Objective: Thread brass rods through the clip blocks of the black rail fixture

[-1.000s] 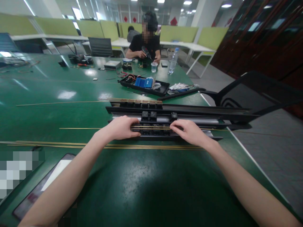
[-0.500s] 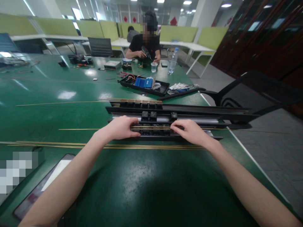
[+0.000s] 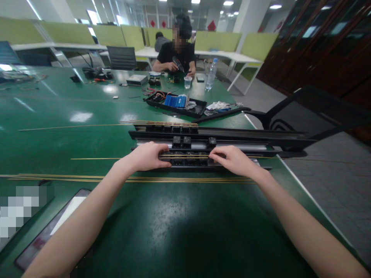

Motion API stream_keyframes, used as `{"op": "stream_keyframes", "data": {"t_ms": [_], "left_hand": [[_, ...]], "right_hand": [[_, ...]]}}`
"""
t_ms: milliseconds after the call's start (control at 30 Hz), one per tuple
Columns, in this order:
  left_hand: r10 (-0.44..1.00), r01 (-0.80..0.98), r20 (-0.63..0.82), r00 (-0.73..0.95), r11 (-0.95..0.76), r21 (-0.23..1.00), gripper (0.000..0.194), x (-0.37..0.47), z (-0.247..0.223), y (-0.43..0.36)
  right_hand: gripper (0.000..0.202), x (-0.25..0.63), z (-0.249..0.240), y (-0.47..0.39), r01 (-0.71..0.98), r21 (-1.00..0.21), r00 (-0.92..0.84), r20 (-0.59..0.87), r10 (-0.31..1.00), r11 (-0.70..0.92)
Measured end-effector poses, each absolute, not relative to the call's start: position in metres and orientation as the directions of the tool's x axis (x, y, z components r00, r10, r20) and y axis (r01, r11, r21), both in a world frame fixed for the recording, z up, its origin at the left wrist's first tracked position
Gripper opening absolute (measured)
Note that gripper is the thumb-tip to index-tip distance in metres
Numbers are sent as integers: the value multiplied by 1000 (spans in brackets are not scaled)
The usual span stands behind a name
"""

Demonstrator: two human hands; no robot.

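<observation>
In the head view, my left hand [image 3: 147, 156] straddles the left end of a row of small black blocks [image 3: 177, 157], thumb on the near side and fingers on the far side, closed on a black block partly hidden by the hand. To the right, my right hand [image 3: 230, 157] pinches a thin brass rod [image 3: 193, 156] between thumb and fingertips. Rods run lengthwise over the blocks, which sit in a black rail [image 3: 185, 169]. Behind it lies another rail [image 3: 243, 147] carrying three black blocks, one of them a block [image 3: 212, 142] standing apart on the right.
Loose brass rods [image 3: 185, 180] lie in front of the rails. A phone [image 3: 37, 247] is at lower left. Farther back are a black tray [image 3: 199, 109] with a blue item, gloves [image 3: 218, 107], a water bottle [image 3: 211, 75] and a co-worker [image 3: 176, 58] holding a power tool. A chair [image 3: 315, 112] stands right.
Both hands keep almost the same positions and grips. The whole view has shifted very slightly; the rod shows no clear movement along the blocks.
</observation>
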State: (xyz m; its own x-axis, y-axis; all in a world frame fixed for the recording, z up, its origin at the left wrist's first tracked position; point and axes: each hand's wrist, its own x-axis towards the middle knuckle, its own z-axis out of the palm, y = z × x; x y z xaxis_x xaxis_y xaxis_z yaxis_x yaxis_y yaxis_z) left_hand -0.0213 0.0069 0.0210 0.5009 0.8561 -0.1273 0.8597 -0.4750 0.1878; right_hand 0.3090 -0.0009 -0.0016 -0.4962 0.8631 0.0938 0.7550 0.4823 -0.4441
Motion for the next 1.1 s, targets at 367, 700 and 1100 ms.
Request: {"op": "stream_keyframes", "data": {"t_ms": [367, 700, 1100], "left_hand": [[860, 862, -127, 494, -466, 200, 51, -21, 24, 6], [857, 860, -129, 499, -471, 197, 51, -20, 24, 6], [861, 865, -133, 491, -463, 195, 52, -21, 22, 6]], "right_hand": [[33, 314, 4, -1, 749, -463, -514, 45, 857, 474], [36, 323, 6, 3, 738, -509, -523, -15, 852, 443], [38, 334, 12, 4, 750, -547, -512, -123, 850, 372]]}}
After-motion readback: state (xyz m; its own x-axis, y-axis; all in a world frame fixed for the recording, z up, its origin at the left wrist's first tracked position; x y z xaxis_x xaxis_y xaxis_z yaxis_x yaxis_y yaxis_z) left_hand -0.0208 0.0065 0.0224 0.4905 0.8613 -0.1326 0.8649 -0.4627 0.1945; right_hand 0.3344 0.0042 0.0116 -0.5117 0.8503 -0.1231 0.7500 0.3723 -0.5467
